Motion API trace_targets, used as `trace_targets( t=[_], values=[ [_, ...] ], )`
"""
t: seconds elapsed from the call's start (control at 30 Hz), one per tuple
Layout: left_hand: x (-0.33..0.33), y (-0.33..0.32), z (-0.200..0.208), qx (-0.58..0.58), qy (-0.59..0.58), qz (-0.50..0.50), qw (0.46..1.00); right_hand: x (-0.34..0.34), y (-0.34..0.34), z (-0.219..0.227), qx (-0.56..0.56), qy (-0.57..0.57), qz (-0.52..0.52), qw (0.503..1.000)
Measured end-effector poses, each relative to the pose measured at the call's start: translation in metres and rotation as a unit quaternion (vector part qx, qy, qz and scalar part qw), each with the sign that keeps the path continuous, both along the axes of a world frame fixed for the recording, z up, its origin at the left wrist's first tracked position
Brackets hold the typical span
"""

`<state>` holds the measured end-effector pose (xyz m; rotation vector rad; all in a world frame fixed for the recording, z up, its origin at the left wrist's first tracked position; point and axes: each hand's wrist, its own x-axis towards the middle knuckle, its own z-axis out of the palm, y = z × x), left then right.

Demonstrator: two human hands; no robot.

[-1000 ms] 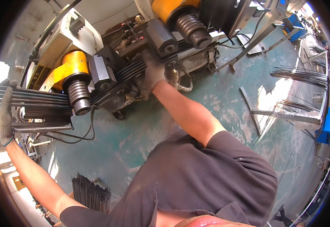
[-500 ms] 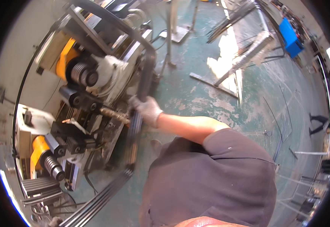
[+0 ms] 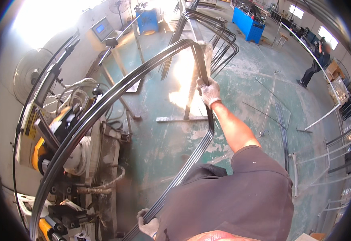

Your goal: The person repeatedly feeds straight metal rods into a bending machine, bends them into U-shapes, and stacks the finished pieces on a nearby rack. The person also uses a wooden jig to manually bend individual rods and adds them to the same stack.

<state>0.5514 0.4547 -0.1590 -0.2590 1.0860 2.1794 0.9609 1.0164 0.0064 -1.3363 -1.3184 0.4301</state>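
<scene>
A bundle of long dark metal tubes (image 3: 115, 90), bent at several corners, spans the view from lower left to the centre. My right hand (image 3: 210, 92), in a pale work glove, is stretched forward and closed round the short upright stretch of the bundle. Low in the view, my left hand (image 3: 148, 223), gloved too, holds the straight run that slants down beside my body. Part of its grip is hidden by the tubes. The bundle's far corner overlaps a metal stand (image 3: 183, 119) in the view, where similar bent tubes (image 3: 223, 34) hang; whether they touch I cannot tell.
A bending machine (image 3: 79, 156) with yellow parts stands at left, under the bundle's long side. A control box (image 3: 102, 28) and a blue cabinet (image 3: 147, 21) are behind. Another blue cabinet (image 3: 247, 24) and a person (image 3: 318, 60) are farther right. Loose rods (image 3: 282, 128) lie on the floor.
The bundle has come away from beside the machine toward the stand, held by my right hand, which moved forward and right. My left hand has come into view. My view has turned too.
</scene>
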Motion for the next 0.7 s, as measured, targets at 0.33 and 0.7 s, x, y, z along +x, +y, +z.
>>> trace_targets(
  t=[0.33,0.7],
  values=[
    [0.178,0.228,-0.033,-0.398,0.232,-0.420,0.782,0.135,0.220,0.090,-0.106,-0.203,-0.027,0.973],
    [0.204,0.384,0.094,-0.270,0.027,-0.116,0.955,0.204,0.449,-0.010,-0.129,-0.270,-0.047,0.953]
  ],
)
